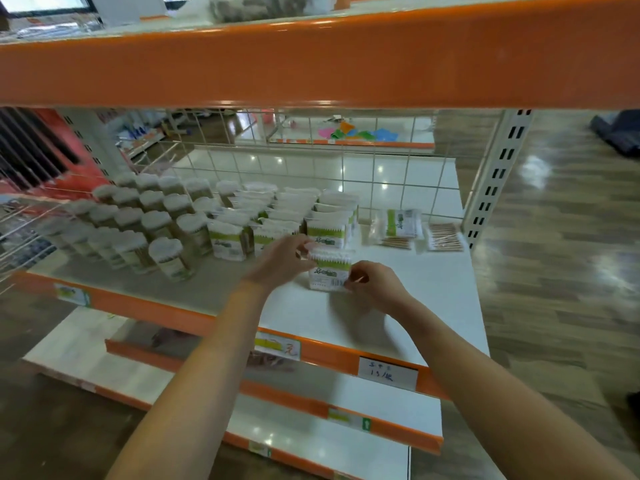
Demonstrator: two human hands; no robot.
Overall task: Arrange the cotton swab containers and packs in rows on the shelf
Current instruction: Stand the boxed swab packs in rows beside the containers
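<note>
The cotton swab pack (329, 268), pinched upright at opposite corners by left hand (282, 259) and right hand (375, 285), looks top-heavy and may topple when let go.

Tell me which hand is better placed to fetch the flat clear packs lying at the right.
The right hand, probably. It pinches the lower right corner of the white and green pack, nearer the flat clear packs; the left hand holds the pack's far side.
</note>
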